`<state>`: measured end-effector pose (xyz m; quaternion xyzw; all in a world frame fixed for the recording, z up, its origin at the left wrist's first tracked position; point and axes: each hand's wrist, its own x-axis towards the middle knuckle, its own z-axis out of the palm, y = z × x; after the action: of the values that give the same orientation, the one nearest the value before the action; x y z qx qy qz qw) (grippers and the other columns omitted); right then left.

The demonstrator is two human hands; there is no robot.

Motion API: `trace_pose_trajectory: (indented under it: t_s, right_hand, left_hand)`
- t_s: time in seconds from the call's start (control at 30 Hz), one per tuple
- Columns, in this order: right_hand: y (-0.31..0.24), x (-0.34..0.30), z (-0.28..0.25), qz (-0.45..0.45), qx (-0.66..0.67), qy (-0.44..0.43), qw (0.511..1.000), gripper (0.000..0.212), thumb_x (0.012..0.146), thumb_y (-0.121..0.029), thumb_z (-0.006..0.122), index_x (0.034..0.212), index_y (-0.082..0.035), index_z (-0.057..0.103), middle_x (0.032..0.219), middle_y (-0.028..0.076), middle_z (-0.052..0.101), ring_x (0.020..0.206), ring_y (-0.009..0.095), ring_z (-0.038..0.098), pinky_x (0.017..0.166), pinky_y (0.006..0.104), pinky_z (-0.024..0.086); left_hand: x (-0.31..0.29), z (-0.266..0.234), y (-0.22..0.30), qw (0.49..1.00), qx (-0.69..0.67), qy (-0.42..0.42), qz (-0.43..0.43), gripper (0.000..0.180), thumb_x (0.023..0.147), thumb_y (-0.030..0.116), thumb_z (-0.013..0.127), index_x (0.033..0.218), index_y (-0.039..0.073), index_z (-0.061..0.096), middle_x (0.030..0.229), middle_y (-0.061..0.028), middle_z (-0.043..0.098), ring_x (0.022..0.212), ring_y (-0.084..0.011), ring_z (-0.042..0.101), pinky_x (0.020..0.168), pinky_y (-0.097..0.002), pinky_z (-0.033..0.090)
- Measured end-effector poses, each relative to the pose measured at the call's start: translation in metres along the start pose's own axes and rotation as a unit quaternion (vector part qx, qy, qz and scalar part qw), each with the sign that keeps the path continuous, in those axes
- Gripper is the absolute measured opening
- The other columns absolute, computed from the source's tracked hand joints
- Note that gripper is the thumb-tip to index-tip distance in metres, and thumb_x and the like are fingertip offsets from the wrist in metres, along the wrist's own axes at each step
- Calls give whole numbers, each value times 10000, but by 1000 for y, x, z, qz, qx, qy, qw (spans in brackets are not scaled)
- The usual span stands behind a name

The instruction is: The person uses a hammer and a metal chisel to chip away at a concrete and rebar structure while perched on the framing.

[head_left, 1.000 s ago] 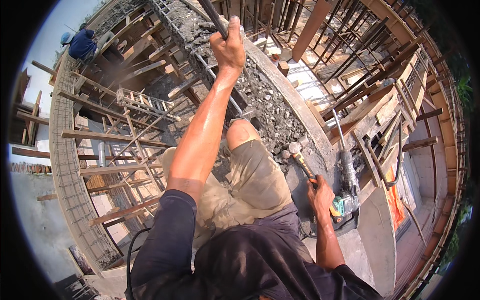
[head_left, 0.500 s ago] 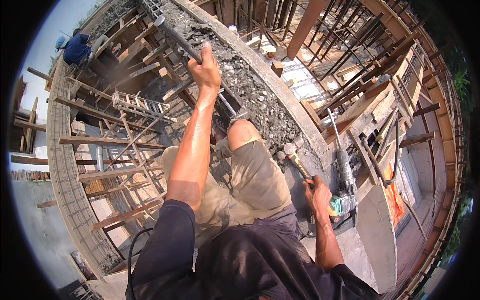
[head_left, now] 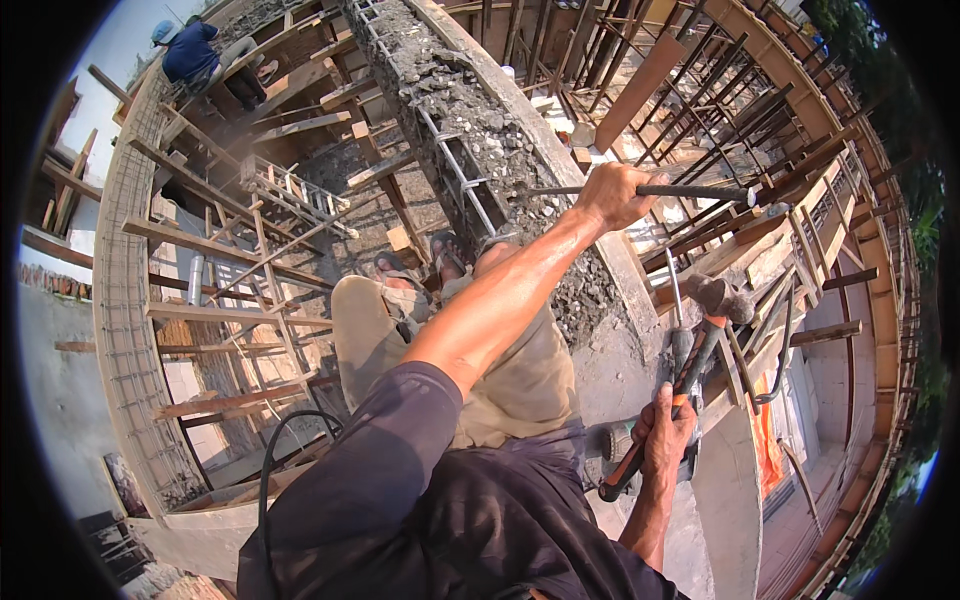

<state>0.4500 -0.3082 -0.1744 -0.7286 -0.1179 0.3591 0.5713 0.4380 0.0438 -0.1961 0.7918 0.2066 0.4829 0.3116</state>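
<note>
My left hand [head_left: 612, 198] is closed round a long dark steel chisel [head_left: 695, 191], held almost level across the concrete beam. Its thin end points left over the broken concrete [head_left: 500, 130]; its pale, battered end sticks out to the right. Lower on the right, my right hand [head_left: 662, 432] grips a hammer [head_left: 698, 355] by its black and orange handle, with the heavy head upward. Behind the hammer, a rotary hammer drill [head_left: 682, 342] lies on the concrete with its bit [head_left: 674, 285] pointing away, its body partly hidden by my hand and the hammer.
Exposed steel rebar [head_left: 447, 145] runs along the beam's left edge. Timber struts [head_left: 230, 250] and drops lie to the left, props and planks [head_left: 640, 95] to the right. A person in blue [head_left: 192, 52] sits at the far left. A black cable [head_left: 266, 480] loops beside my left arm.
My left hand has swung the chisel rightward, from lying along the beam to crossing it. My right hand has lifted the hammer, moving its head up and right in front of the drill.
</note>
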Motion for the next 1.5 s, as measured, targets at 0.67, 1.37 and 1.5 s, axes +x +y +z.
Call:
trace_pose_trajectory:
  t_s: [0.67,1.37,1.5]
  right_hand:
    - [-111,-13,-15,-300,73,93,946,260,1037,-257,561,930,-24,516,617,-2,429,460,52,358,390,220,310]
    - [-123,12,-4,-190,44,87,977,272,982,-254,662,823,-99,505,534,-65,340,398,36,314,354,217,288]
    - [-183,-2,-34,-342,132,154,917,436,1037,-258,564,658,-159,371,504,-61,278,377,41,260,344,236,263]
  left_hand:
    - [-4,21,-6,997,-5,-74,36,349,929,231,631,623,62,630,590,-135,600,582,-342,616,568,-442,480]
    - [15,37,-6,982,40,-148,-108,384,974,321,583,760,44,741,641,-211,653,628,-397,667,641,-482,519]
    - [15,41,-4,974,42,-184,-126,383,988,346,576,802,67,759,630,-202,652,624,-388,670,639,-479,521]
